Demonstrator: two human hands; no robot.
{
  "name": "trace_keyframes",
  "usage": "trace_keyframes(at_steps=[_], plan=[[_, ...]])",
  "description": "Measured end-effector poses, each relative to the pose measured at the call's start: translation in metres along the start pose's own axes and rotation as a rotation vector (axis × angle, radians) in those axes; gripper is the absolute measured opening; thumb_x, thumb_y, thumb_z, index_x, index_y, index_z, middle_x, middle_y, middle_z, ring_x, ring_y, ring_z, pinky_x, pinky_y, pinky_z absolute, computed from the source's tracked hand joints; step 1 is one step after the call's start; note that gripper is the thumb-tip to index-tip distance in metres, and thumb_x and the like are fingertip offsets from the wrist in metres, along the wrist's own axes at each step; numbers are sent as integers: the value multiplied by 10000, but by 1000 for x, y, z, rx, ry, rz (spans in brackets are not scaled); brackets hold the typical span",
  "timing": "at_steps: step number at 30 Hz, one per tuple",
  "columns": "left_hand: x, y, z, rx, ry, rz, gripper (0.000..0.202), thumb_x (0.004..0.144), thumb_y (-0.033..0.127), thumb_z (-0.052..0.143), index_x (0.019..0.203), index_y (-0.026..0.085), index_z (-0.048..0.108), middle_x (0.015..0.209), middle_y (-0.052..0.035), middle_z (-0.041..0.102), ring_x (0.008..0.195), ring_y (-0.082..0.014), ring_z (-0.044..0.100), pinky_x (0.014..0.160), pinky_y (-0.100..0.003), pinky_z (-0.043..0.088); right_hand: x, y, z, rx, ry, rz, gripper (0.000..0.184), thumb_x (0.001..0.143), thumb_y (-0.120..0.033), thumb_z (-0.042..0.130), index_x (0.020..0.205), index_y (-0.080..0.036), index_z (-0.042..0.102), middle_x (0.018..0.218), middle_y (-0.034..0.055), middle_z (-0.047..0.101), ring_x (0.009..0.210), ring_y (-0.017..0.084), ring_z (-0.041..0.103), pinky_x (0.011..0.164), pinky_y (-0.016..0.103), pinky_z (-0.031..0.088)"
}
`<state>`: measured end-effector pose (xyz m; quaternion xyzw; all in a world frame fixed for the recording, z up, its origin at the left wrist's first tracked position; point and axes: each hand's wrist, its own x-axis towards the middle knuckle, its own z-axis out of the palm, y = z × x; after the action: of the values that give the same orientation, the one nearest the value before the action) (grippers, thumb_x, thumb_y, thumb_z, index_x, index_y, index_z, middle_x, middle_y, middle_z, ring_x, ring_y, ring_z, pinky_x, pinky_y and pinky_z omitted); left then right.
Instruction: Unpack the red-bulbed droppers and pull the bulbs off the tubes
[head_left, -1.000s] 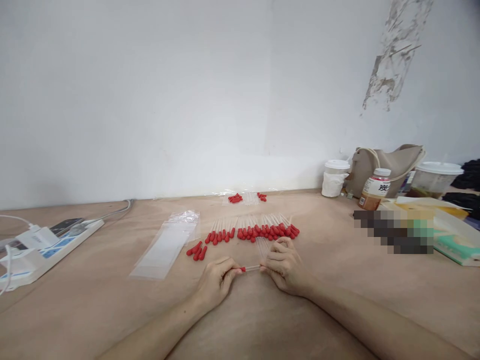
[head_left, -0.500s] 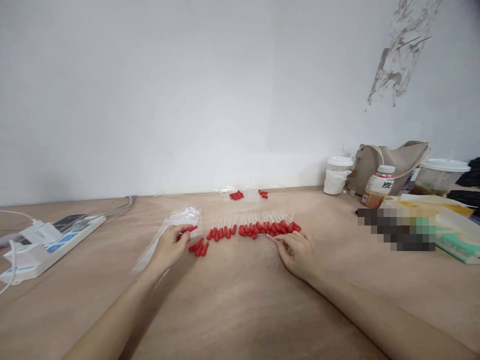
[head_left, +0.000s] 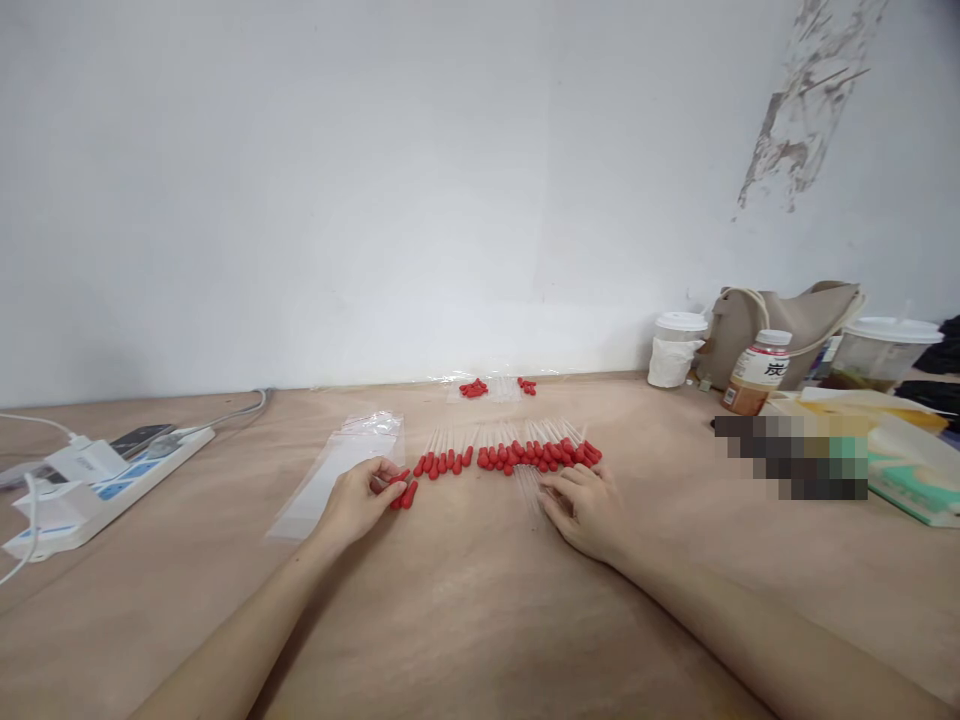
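My left hand (head_left: 366,502) is closed in a pinch at a small pile of loose red rubber bulbs (head_left: 408,495). One red bulb (head_left: 400,477) sits at its fingertips. My right hand (head_left: 586,508) has its fingers bent and drawn together at the edge of a bunch of thin clear dropper tubes (head_left: 528,487). They appear to pinch a tube, mostly hidden by the fingers. Beyond both hands runs a row of droppers (head_left: 525,455), red bulbs toward me and clear stems pointing to the wall.
A clear zip bag (head_left: 330,478) lies left of my left hand. Bags with more red bulbs (head_left: 473,389) lie by the wall. A power strip (head_left: 112,500) is at the left. At the right stand a lidded cup (head_left: 670,360), a bottle (head_left: 757,375) and a handbag (head_left: 802,305).
My left hand has moved right and down, from over the zip bag's edge to the loose bulbs. My right hand has come down slightly onto the tubes; the tube at its fingertips shows less.
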<state>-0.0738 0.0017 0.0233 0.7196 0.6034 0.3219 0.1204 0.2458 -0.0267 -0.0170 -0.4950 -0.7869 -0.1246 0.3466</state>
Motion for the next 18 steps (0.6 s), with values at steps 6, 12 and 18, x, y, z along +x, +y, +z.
trace_keyframes(at_steps=[6, 12, 18], plan=[[-1, 2, 2, -43, -29, -8, 264, 695, 429, 559, 806, 192, 594, 715, -10, 645, 581, -142, 561, 549, -239, 413, 2, -3, -5, -13, -94, -34, 318, 779, -477, 495, 926, -221, 615, 815, 39, 609, 792, 180, 507, 725, 327, 307], [-2, 5, 1, 16, 25, -1, 292, 744, 445, 490, 847, 190, 589, 752, -16, 636, 637, -152, 553, 571, -244, 403, 2, -3, -6, 61, -125, 6, 396, 777, -522, 469, 999, -215, 585, 880, 48, 612, 845, 197, 514, 767, 352, 325], [-1, 10, -2, 205, 81, 34, 268, 735, 425, 480, 763, 192, 610, 861, -47, 619, 838, -210, 537, 668, -276, 397, 2, 10, 1, 204, -113, 223, 319, 864, -363, 351, 1016, -187, 569, 809, 45, 630, 783, 182, 545, 762, 342, 348]])
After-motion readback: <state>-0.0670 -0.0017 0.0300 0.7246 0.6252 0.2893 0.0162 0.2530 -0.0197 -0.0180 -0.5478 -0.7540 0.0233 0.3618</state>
